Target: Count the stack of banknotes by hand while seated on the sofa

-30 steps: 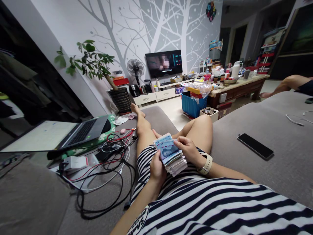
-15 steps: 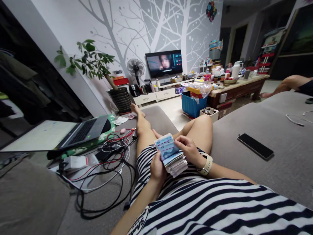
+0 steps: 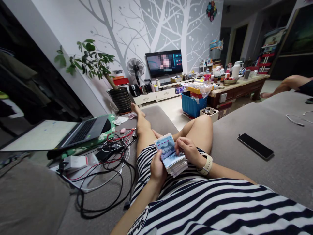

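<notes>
Black cables [image 3: 128, 164] tangle left of the banknote wad [image 3: 174, 160], held just above the striped shorts [image 3: 144, 163]: the left hand [image 3: 157, 171] clasps it from below, the right hand [image 3: 188, 150] lies curled on its top notes. A slack grip could shed notes into the cables, hiding them.

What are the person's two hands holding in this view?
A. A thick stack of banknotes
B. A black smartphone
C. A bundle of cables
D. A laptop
A: the left hand supports a thick stack of banknotes from below, while the right hand grips its edge.
</notes>
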A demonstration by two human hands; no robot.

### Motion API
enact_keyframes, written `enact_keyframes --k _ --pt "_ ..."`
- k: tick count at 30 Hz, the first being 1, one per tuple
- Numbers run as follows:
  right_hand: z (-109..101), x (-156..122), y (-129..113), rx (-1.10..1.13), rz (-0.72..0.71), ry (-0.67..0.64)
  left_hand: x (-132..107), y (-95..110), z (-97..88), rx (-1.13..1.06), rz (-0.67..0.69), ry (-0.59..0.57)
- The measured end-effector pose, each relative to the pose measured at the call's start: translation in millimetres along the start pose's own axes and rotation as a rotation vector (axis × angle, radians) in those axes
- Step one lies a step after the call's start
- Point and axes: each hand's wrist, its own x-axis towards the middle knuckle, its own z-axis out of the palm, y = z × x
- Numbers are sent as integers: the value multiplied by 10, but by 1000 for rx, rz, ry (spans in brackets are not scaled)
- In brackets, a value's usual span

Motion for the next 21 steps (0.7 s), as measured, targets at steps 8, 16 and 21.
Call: enact_keyframes --k 8,16,21 --pt "-31 50 91 -74 43 117 -73 60 38 44 34 -12" --pt "-56 65 159 -93 74 126 -126 99 85 86 8 -38" --pt "-48 77 138 -99 55 125 -74 79 82 45 25 -2"
